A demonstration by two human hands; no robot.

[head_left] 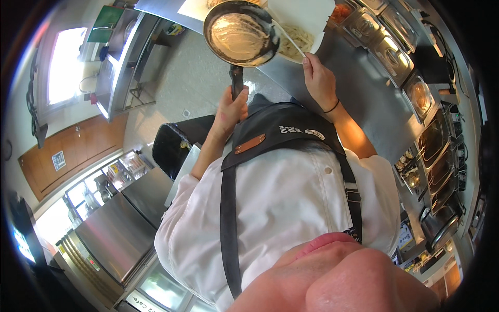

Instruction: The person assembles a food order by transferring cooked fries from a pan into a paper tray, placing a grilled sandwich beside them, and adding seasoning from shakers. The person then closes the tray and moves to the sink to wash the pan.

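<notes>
My left hand (232, 107) is wrapped round the black handle of a frying pan (240, 37). A creamy, pale tan sauce coats the inside of the pan, with smears up its sides. Between the fingers of my right hand (319, 82) is a thin white utensil (289, 39); its far end meets the pan's right rim, and I cannot make out its tip. Just right of the pan stands a white container (316, 15) with pale pasta (297, 42) in it. The pan is held up beside this container and partly overlaps it in view.
A steel counter (358, 86) runs along the right, lined with lidded metal food pans (392, 54). At my left side stands a black bin (174, 143). Farther left are a steel table (125, 57), a wooden door (78, 151) and a steel refrigerator (112, 229).
</notes>
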